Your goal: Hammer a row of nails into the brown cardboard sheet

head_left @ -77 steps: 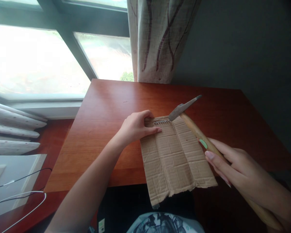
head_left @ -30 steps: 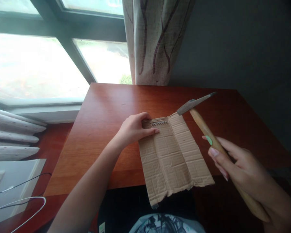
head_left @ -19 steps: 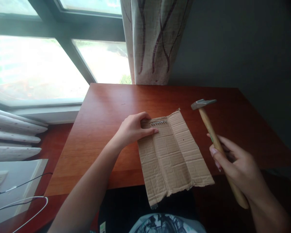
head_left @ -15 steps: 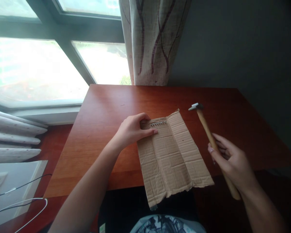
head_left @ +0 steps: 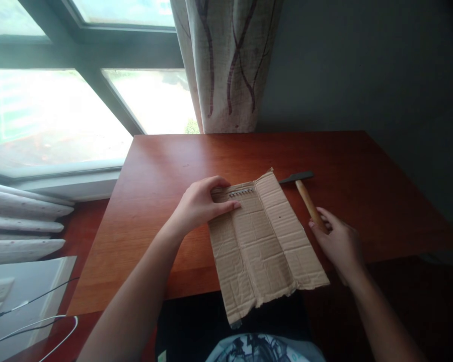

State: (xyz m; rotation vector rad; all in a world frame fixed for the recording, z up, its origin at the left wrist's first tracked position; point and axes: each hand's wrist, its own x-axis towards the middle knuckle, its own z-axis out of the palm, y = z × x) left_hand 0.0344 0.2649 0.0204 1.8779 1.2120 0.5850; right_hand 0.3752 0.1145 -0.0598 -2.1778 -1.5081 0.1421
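Note:
A creased sheet of brown cardboard [head_left: 262, 244] lies on the reddish wooden table [head_left: 166, 166], its near edge hanging over the front. A short row of small nails [head_left: 241, 192] sits in its far left corner. My left hand [head_left: 200, 203] presses that corner down, fingers curled on the cardboard beside the nails. A hammer [head_left: 304, 191] with a wooden handle lies flat on the table just right of the cardboard. My right hand [head_left: 337, 241] rests over the near end of its handle, fingers loosely round it.
A patterned curtain [head_left: 224, 65] hangs at the table's far edge, with a window [head_left: 60, 110] to the left and a dark wall to the right. White cables [head_left: 33, 322] and a socket lie low at the left.
The hammer, held raised over the cardboard's far edge, has swung right and come down flat on the table. My left hand has stayed on the cardboard corner.

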